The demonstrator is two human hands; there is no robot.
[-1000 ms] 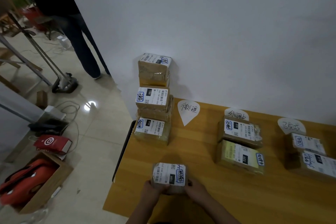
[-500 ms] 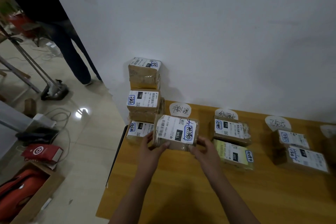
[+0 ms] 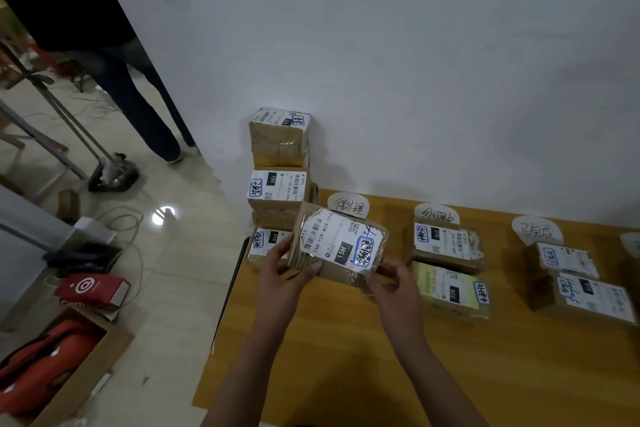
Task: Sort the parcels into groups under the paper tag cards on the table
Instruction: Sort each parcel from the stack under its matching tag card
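At the table's left end, a stepped stack of brown taped cardboard parcels (image 3: 278, 180) is standing against the white wall. Just right of it, the left hand (image 3: 282, 276) is curling its fingers and thumb around the near-left end of a brown cardboard parcel with a white shipping label (image 3: 341, 246), while the right hand (image 3: 393, 282) is pinching its right end. The parcel is hanging tilted above the yellow wooden table (image 3: 346, 357), directly in front of the leftmost white handwritten paper tag card (image 3: 348, 206). Seemingly it belongs under that card, where no parcel is lying yet, so lowering it level, label up, just below the card without covering the writing looks best. Further right, the middle card (image 3: 437, 213) and right card (image 3: 536, 229) each have two parcels below them.
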